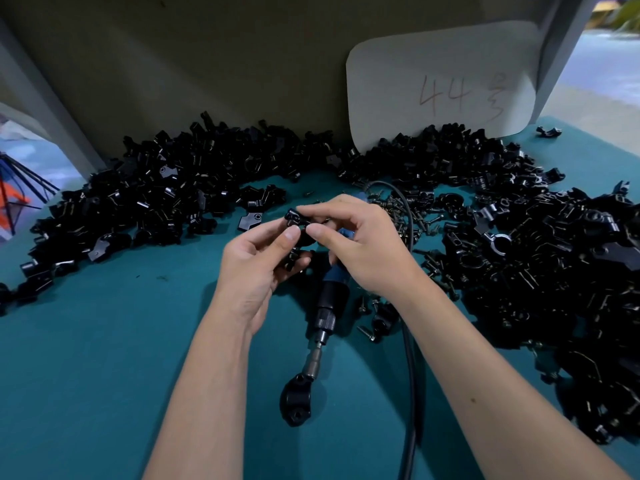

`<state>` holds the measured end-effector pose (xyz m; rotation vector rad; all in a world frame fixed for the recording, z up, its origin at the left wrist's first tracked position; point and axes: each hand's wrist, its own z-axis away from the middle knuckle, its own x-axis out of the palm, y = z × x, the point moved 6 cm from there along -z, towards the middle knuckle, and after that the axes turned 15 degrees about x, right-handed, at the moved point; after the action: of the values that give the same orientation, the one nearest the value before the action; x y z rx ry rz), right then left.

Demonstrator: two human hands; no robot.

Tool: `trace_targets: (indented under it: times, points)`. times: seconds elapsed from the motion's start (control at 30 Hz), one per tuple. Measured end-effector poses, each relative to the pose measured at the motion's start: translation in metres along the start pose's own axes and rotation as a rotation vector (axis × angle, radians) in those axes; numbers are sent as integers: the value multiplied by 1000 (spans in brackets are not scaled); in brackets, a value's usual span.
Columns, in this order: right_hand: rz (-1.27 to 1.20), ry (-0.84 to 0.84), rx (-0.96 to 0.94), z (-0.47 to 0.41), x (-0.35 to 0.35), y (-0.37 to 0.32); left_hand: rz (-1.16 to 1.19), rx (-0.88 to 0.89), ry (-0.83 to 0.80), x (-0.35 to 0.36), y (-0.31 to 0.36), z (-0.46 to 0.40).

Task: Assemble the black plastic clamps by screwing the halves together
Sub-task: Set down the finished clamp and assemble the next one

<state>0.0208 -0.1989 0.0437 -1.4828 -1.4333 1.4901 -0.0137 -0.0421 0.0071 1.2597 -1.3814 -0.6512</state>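
My left hand and my right hand meet above the middle of the teal table. Together they pinch a small black clamp piece between thumbs and fingertips. More black plastic shows under my left fingers; I cannot tell whether it is a second half. An electric screwdriver lies on the table under my hands, its bit pointing toward me. A black clamp sits at the bit's tip. Loose screws lie scattered right of my hands.
Big heaps of black clamp parts lie at the back left and along the right side. The screwdriver's black cable runs toward me. A grey board with a paper label "44" stands behind.
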Motion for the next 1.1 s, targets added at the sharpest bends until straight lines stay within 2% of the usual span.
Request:
trace_targets:
  times: [0.13, 0.2, 0.37, 0.43, 0.57, 0.63, 0.73, 0.93, 1.1]
  points:
    - [-5, -34, 31, 2, 0, -3, 21, 20, -14, 0, 4, 0]
    - [59, -15, 69, 2, 2, -2, 21, 37, 40, -4, 7, -1]
    - [589, 48, 122, -1, 12, -8, 8, 53, 328, -33, 10, -5]
    - [724, 57, 135, -4, 12, -10, 8, 52, 406, -42, 11, -4]
    - [983, 15, 177, -5, 26, -17, 17, 66, 484, -48, 15, -5]
    - [1160, -31, 153, -6, 44, -23, 16, 76, 516, -51, 16, -4]
    - [1300, -73, 103, -12, 65, -29, 32, 67, 536, -54, 16, -4]
    - [1280, -118, 68, -22, 64, -26, 45, 39, 539, -54, 15, -5]
    - [780, -75, 193, -35, 38, -27, 54, -12, 529, -55, 7, -5]
